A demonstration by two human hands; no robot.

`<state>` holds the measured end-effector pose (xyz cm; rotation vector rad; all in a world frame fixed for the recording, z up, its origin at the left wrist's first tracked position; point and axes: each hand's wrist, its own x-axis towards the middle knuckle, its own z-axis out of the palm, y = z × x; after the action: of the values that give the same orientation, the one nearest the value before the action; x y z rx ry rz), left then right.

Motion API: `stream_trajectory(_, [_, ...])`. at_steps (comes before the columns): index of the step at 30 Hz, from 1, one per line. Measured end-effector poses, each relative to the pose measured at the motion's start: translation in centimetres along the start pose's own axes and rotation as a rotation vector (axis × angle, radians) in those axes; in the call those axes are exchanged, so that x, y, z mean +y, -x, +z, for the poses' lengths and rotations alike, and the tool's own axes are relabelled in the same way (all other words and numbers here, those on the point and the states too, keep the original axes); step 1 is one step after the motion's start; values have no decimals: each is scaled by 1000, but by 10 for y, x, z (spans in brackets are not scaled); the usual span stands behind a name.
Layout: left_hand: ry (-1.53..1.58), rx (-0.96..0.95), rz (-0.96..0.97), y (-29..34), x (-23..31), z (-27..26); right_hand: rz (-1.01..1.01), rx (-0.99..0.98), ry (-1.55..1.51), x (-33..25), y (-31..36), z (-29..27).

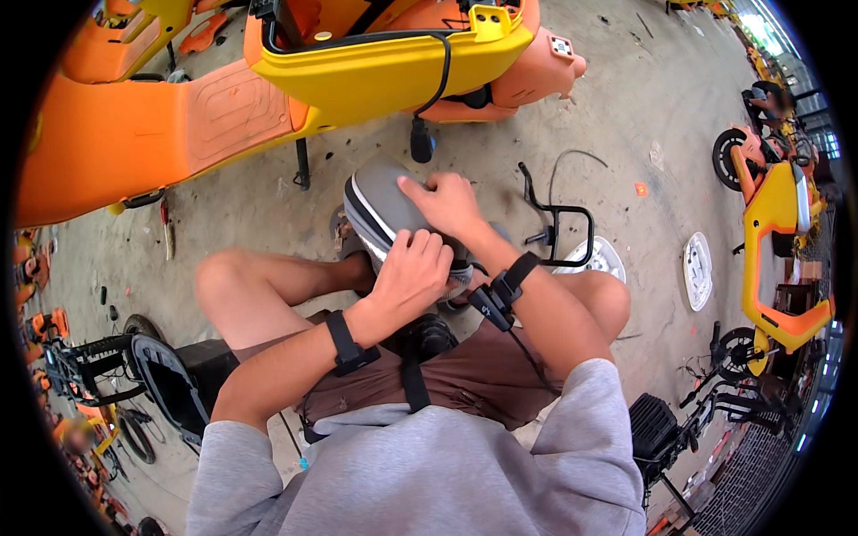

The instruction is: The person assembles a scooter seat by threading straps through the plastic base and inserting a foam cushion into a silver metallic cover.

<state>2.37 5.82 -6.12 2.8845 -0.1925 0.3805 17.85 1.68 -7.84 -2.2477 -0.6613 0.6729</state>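
Note:
A grey scooter seat [382, 189] with a black and white band along its edge is held tilted between my bent knees. My right hand [444, 204] grips it from the right, thumb laid over the grey top and the other fingers bent. On the near side, my left hand [413, 268] is closed at the seat's lower edge, its fingertips curled against the cover. What lies under those fingertips is hidden. Below my hands, a mesh-like grey part [458, 280] shows at the seat's near end.
Ahead stands a yellow and orange scooter body [384, 85] with a dangling black cable [444, 80]. A black tubular frame [559, 219] and white shells [697, 271] lie on the floor to the right. A screwdriver-like tool [167, 230] lies left. More scooters stand on both sides.

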Motion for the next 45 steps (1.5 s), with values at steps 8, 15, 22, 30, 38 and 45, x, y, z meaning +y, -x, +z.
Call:
stream_trajectory(8, [-111, 12, 28, -8, -8, -1, 118, -12, 28, -17, -14, 1])
stream_trajectory(15, [-220, -151, 0, 3, -4, 1, 21, 60, 49, -17, -25, 20])
stream_trajectory(22, [-191, -180, 28, 17, -13, 2, 28, 1, 47, -26, -34, 31])
stream_trajectory(30, [134, 13, -293, 36, -52, -14, 110, -410, -553, -18, -24, 3])
stream_trajectory(38, [230, -190, -277, 53, -29, -32, 459, -112, -556, 116, 88, 80])
stream_trajectory(45, [208, -31, -79, -4, -22, -46, 442, -332, -502, 104, 116, 87])
